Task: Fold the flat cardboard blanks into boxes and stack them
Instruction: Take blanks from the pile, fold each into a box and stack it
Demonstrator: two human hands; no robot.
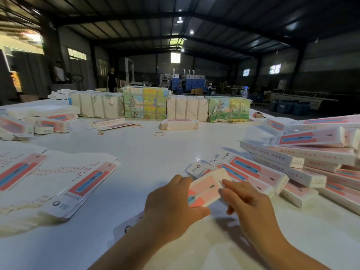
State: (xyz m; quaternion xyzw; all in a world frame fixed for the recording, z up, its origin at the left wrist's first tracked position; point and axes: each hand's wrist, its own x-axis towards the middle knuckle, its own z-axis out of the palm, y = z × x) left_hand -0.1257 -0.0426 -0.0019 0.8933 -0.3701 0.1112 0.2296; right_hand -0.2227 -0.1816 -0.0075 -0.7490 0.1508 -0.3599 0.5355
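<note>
Between the hands: pink-and-white box (206,189) — half-folded, end flap raised
Hands: left hand (171,206) grips its side — right hand (251,203) pinches the flap

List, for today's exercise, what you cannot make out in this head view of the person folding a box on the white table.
- Box in the hands: its near end is hidden by the left hand; the right hand covers its right edge.
- Print on the flat blanks: too small and blurred to read.
- Pile of folded boxes: cut off by the right edge, so no count.
- Far bundles: labels too small.
</note>
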